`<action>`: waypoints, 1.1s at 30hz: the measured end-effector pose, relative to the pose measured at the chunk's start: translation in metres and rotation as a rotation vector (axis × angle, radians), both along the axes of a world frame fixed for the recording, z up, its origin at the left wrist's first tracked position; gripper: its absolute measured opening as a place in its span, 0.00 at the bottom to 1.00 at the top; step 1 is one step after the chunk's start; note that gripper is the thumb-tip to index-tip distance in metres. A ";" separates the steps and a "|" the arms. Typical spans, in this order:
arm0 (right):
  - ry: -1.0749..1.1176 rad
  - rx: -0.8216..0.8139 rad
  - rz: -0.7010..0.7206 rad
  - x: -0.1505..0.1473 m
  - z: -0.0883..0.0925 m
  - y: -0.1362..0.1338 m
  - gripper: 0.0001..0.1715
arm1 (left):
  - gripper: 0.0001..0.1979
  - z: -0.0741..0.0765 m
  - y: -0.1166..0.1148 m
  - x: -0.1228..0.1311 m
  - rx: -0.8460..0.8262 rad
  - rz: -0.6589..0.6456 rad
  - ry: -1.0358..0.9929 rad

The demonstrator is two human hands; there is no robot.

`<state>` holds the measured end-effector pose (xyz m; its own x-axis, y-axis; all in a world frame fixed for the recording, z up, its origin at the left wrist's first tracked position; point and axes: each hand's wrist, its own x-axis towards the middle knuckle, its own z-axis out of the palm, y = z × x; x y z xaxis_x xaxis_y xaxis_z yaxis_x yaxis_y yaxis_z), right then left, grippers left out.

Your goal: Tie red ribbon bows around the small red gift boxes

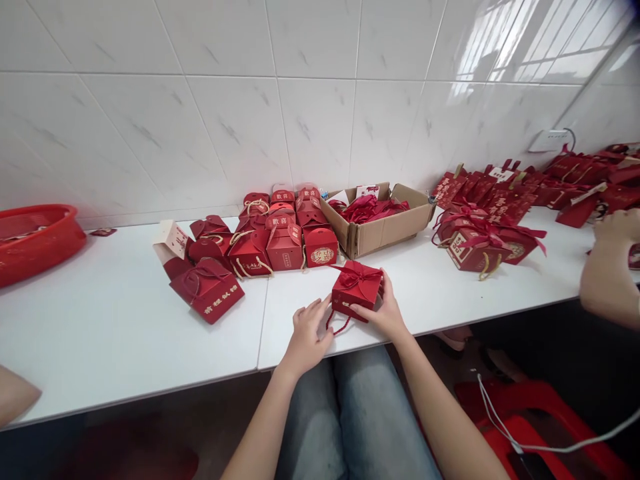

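A small red gift box (356, 288) with a ribbon bow on top stands near the front edge of the white table (115, 320). My right hand (384, 310) wraps round its right and front sides. My left hand (307, 333) rests on the table just left of the box, fingers curled toward its red cord handle, fingertips near or touching its left side.
A cluster of finished red boxes (280, 237) stands behind, with a flat one (207, 288) to the left. An open cardboard carton (380, 217) holds red ribbons. More red boxes (483, 230) lie right. A red basket (35, 240) sits far left. Another person's arm (607, 267) is at right.
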<state>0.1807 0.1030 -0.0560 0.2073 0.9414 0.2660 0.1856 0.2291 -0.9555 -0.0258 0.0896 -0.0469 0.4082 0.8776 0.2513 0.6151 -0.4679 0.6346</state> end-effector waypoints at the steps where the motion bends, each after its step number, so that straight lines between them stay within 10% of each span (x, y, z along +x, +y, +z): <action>1: -0.005 0.002 -0.052 0.007 0.001 0.001 0.65 | 0.32 0.001 0.000 0.000 -0.002 -0.008 0.009; 11: -0.464 -0.166 -0.885 0.157 -0.004 0.010 0.71 | 0.23 -0.001 0.002 -0.002 -0.016 0.001 -0.004; 33: -0.410 -0.312 -0.980 0.249 -0.009 0.062 0.75 | 0.22 -0.005 0.005 -0.003 0.022 0.049 -0.115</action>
<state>0.4297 0.1648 -0.0652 0.8501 0.4553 0.2646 0.4705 -0.4309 -0.7700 -0.0289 0.0949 -0.0515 0.3322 0.8895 0.3136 0.5617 -0.4537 0.6918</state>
